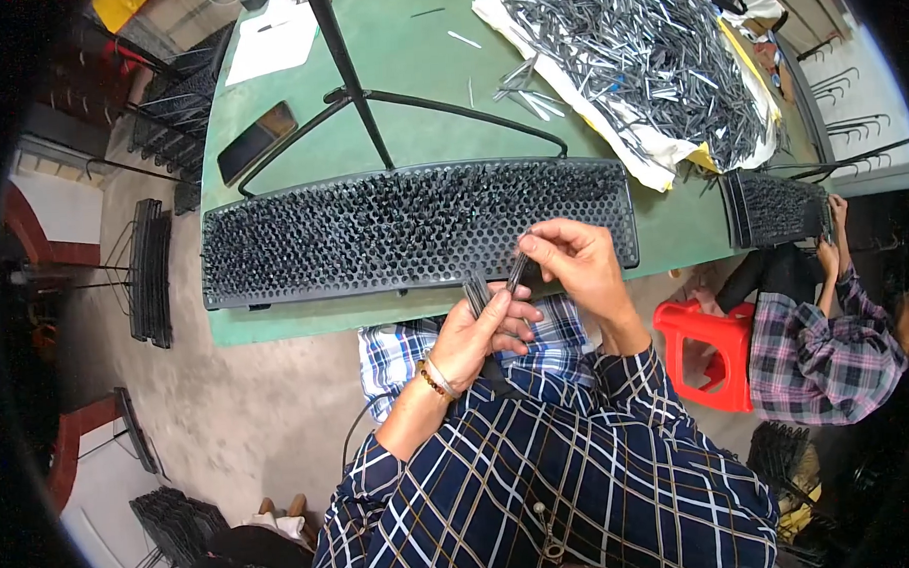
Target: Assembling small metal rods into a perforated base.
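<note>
A long black panel [533, 241] full of round holes lies along the near edge of the table. Short dark pieces stand in most of its holes; bare holes show mainly towards its right end and near edge. My left hand [476, 333], just in front of the panel, is closed round a small bundle of thin dark strips [477, 295]. Close beside it, my right hand [584, 269] pinches the upper end of dark strips [515, 274] whose lower ends reach my left fingers. How many it grips cannot be made out.
The green table [406, 45] carries a big heap of dark strips [637, 57] on a white sack, a phone [257, 141] and paper [276, 45]. A black metal frame [360, 107] rises behind the panel. Right, a person [817, 356] handles a similar panel [777, 208] near a red stool [702, 350].
</note>
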Motion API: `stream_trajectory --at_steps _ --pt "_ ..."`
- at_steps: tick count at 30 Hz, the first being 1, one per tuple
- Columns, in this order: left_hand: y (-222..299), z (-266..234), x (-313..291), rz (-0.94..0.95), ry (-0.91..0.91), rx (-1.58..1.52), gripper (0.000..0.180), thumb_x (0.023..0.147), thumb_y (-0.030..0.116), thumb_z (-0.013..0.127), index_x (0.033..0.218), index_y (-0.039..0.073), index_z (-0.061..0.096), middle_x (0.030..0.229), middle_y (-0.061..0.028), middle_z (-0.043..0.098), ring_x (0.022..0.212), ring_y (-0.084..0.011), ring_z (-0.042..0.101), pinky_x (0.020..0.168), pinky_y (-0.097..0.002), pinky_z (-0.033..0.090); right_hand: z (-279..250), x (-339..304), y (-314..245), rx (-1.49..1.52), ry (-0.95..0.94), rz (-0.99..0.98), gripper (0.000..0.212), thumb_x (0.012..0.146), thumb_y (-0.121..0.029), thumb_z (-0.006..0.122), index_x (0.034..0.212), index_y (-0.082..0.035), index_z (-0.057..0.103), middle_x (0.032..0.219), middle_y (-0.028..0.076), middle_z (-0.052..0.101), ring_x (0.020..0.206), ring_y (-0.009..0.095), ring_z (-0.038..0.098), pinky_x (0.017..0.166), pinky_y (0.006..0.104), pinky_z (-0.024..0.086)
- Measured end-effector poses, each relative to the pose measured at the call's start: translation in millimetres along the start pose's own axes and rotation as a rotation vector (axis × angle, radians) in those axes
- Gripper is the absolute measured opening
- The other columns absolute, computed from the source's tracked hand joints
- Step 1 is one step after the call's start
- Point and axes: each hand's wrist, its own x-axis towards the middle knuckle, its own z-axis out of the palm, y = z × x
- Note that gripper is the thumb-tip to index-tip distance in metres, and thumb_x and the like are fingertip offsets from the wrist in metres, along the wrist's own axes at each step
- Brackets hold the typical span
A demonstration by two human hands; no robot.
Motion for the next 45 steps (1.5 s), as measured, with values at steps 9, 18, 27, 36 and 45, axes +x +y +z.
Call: stream_trajectory --at_steps 9,18,27,36,45 --pt "-10.5 -1.5 3.7 0.079 0.060 0.053 0.031 0.097 0.027 0.045 0.113 0.000 0.048 0.093 -0.0134 0.062 0.074 -0.0150 0.063 0.060 -0.0255 0.054 2.3 -6.3 4.8 0.002 -0.098 0.115 0.017 0.082 -0.013 0.069 0.091 0.002 0.068 0.072 0.001 0.064 0.055 0.003 0.052 0.047 0.0159 0.041" --pt "-10.7 -0.9 2.2 0.018 0.123 -0.030 0.028 0.097 0.025 0.045 0.111 0.000 0.048 0.092 -0.0142 0.063 0.076 -0.0169 0.063 0.062 -0.0275 0.055 -0.4 0.9 -7.5 -0.088 0.269 -0.156 0.012 0.081 -0.005 0.068 0.091 0.000 0.068 0.078 0.003 0.066 0.056 0.003 0.053 0.048 0.0165 0.041" --pt "-12.4 2.7 5.0 -0.024 0.162 -0.049 0.026 0.097 0.019 0.045 0.115 0.000 0.046 0.095 -0.0151 0.063 0.079 -0.0165 0.062 0.066 -0.0287 0.055 5.4 32.4 12.1 -0.467 0.265 -0.654 0.009 0.079 -0.003 0.066 0.087 0.002 0.067 0.085 0.010 0.066 0.071 0.013 0.062 0.061 0.0242 0.049" --pt "-14.1 0.1 5.1 -0.006 0.130 -0.059 0.027 0.094 0.017 0.050 0.115 0.000 0.046 0.095 -0.0144 0.063 0.078 -0.0153 0.063 0.065 -0.0263 0.055 5.5 27.7 9.9 -0.760 0.151 -0.799 0.014 0.074 -0.003 0.069 0.087 -0.002 0.066 0.085 0.009 0.062 0.072 0.023 0.062 0.062 0.0312 0.050" --pt "-13.7 1.4 2.6 0.023 0.143 -0.040 0.029 0.093 0.018 0.052 0.115 0.000 0.046 0.095 -0.0146 0.063 0.077 -0.0153 0.063 0.065 -0.0260 0.055 5.8 18.3 4.1 -0.730 0.167 -0.831 0.018 0.075 -0.006 0.069 0.093 -0.002 0.068 0.083 0.008 0.062 0.066 0.017 0.060 0.055 0.0278 0.047"
